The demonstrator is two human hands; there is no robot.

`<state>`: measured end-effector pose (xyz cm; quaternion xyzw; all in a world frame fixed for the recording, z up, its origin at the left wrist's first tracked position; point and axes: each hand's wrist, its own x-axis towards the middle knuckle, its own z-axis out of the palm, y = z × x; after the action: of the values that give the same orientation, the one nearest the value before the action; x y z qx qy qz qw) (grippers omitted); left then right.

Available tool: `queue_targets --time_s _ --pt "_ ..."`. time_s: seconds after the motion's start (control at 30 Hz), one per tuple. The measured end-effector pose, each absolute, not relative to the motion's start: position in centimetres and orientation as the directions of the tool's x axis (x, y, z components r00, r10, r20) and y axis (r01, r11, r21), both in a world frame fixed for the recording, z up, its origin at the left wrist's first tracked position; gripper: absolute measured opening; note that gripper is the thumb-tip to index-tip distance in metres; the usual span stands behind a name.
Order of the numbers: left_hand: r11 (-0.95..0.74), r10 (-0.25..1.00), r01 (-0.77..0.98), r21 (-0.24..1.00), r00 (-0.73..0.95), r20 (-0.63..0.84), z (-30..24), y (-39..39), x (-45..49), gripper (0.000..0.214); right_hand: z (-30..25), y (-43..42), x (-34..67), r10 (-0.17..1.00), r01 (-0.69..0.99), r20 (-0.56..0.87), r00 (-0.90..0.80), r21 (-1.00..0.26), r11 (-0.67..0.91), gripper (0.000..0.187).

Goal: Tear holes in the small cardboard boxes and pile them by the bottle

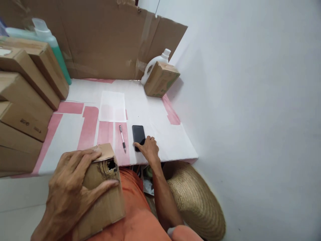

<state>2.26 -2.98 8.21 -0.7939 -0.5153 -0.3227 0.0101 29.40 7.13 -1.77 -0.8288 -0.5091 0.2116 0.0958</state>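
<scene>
In the head view my left hand (70,184) grips a brown cardboard box (107,204) over my lap, thumb on the near face and fingers over the top. The box has a torn, dark-edged hole near its upper corner. On the table, my right hand (149,149) has its thumb across the lower end of a black smartphone (138,133) and its fingers by the right edge. The phone lies flat, screen up. Left of it lies a pen (122,139). A white sheet (112,108) rests farther back.
Several cardboard boxes (23,110) are stacked at the left, by a green liquid bottle (57,50). A small box (162,80) leans against a white jug (156,60) at the back right. A cardboard panel (100,40) stands behind. Below the table edge is a straw hat (195,197), near a wall.
</scene>
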Motion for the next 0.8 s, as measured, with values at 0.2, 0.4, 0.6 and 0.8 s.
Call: queue_targets --time_s 0.2,0.4,0.6,0.8 --pt "-0.464 0.813 0.821 0.332 0.246 0.527 8.1 -2.8 2.4 0.053 -3.8 7.7 30.8 0.862 0.568 -0.339 0.377 -0.650 -0.504 0.057" --pt "-0.455 0.820 0.814 0.362 0.225 0.526 8.1 -2.9 2.4 0.052 -2.9 6.4 30.5 0.924 0.169 -0.367 0.105 -0.909 -0.380 0.049" --pt "-0.455 0.824 0.821 0.345 0.243 0.511 8.1 -2.6 2.2 0.054 4.9 1.5 28.8 0.961 -0.406 -0.188 -0.203 -0.877 -0.258 0.053" --pt "-0.445 0.831 0.817 0.368 0.223 0.509 8.5 -2.3 2.3 0.041 10.5 -3.2 26.5 0.729 -0.392 -0.102 -0.677 -0.788 -0.474 0.064"
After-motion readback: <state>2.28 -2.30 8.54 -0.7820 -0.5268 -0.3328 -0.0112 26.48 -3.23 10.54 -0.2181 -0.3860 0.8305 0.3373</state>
